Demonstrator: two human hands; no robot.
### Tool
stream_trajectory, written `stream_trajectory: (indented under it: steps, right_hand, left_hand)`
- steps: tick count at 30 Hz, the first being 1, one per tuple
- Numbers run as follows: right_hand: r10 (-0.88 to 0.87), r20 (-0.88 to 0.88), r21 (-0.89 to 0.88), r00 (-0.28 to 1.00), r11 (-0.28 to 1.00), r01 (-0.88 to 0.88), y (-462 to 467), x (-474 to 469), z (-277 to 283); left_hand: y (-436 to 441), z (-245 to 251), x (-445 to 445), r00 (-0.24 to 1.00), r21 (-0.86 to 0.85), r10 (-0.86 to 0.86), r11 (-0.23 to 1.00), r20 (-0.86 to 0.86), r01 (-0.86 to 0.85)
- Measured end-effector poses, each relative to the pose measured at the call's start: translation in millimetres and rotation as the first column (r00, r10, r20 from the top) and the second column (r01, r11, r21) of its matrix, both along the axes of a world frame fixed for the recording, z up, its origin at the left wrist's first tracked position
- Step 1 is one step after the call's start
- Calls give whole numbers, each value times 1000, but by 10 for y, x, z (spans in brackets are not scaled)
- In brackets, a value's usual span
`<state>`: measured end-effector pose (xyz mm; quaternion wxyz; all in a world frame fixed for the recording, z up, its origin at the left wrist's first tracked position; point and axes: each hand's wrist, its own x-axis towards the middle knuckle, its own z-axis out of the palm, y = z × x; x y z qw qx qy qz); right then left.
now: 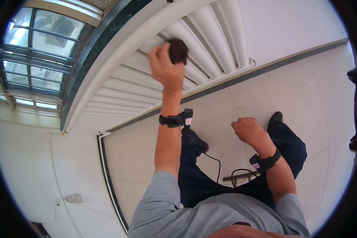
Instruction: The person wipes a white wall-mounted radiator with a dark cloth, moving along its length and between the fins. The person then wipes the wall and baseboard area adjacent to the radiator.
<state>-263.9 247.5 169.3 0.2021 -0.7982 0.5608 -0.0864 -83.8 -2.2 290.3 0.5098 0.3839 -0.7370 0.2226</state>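
My left hand (168, 67) reaches out to a long white column radiator (196, 44) on the wall. Its fingers are closed on a dark brown cloth or pad (178, 51), held against or just over the radiator's columns. My right hand (250, 129) hangs above the floor near my right knee, its fingers curled in; nothing shows in it, though the palm side is hidden. Black straps with small modules are on both wrists.
A dark stone sill (87, 47) runs above the radiator, beside barred windows (38, 53). Behind my legs a wooden stool or chair part (241, 176) and a black cable (219, 166) show on the tiled floor. White pipes (104, 134) run along the wall at left.
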Motion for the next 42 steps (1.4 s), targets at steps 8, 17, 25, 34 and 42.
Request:
stream_trajectory:
  steps: [8,17,25,34,42]
  right_hand:
    - [-42,-21,17,999,999,42,-5,23,27]
    - [0,-65,40,998,999,2,-25,44,-2]
    - [-28,-20,46,999,999,28,-11,63,-8]
    - [-63,9,-35,998,997,63,49,14,65]
    - [-28,13,26,1000,999,28,3,-11,93]
  left_hand:
    - [-273,-284,-67,994,-235,-24,971,106,49]
    - [108,-871,-26,965,431,-80,902,249,-36]
    - [-78,459,-307,989,-213,-146,967,-14,140]
    - [-225,-726,-514,947,-148,-90,979,309,141]
    - [143,-1430,-566,840,558,-238,825,488,-90]
